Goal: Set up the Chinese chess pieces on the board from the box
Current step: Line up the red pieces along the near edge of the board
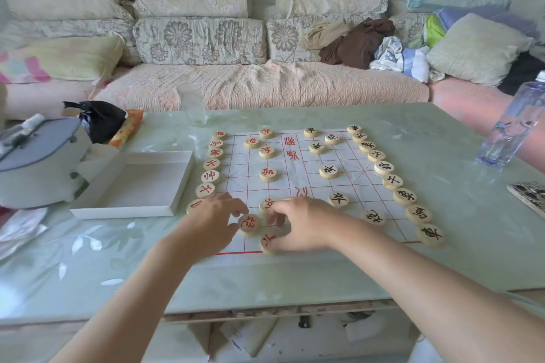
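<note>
Pale glass table (413,138) before the sofa holds the board (298,186), nearly set, where the left hand (212,215) loosely fingers a red-lettered piece (249,224) and the right hand (303,224) covers another (grip unclear), light, hard, slidable discs best pinched by their rims.

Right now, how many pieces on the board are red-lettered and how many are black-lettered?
Red pieces: 14
Black pieces: 15
Total: 29 in view; others may be hidden.
</note>
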`<state>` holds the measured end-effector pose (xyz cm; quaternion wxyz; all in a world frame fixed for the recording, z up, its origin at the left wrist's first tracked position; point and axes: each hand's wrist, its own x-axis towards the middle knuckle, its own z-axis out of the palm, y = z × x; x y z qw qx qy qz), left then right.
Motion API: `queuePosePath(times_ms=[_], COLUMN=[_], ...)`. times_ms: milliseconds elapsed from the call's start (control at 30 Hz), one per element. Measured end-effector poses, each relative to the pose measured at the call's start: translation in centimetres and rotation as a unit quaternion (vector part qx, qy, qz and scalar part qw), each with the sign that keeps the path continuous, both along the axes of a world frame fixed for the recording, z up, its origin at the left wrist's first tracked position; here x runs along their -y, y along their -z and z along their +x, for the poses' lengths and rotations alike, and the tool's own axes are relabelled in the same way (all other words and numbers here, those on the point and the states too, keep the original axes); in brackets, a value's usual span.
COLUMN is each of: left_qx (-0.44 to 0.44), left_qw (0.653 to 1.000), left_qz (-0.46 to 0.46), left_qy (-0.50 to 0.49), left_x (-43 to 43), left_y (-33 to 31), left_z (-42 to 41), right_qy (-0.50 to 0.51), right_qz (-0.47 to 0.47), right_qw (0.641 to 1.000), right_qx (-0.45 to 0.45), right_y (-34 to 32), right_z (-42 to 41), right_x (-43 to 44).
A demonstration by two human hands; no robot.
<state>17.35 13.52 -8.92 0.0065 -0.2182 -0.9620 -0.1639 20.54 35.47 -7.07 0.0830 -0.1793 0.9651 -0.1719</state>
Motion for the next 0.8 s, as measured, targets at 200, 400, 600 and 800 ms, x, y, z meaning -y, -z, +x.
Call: queuePosePath(times_ms=[200,400,600,800], left_qx=[0.010,-0.037,0.010,0.007], left_qw=[0.999,0.995,0.998,0.998], left_qz=[-0.032,0.013,-0.003,0.009], left_qy=[0.040,0.094,0.069,0.062], left_x=[0.7,-0.8,-1.7,-1.7], left_y=[0.7,0.9,0.9,1.8], left_z=[0.3,1.7,3.1,3.6], right_qy=[-0.026,-0.008,0.005,0.006], right_qz=[0.051,0.045,-0.012,-0.002], right_qw=[0.998,0.999,1.000,1.000], right_qx=[-0.006,0.001,0.028,0.022], right_y=[0.5,1.1,1.2,1.6], right_z=[-0.4,-0.2,0.4,0.7], right_x=[1.0,0.5,-0.7,-0.1])
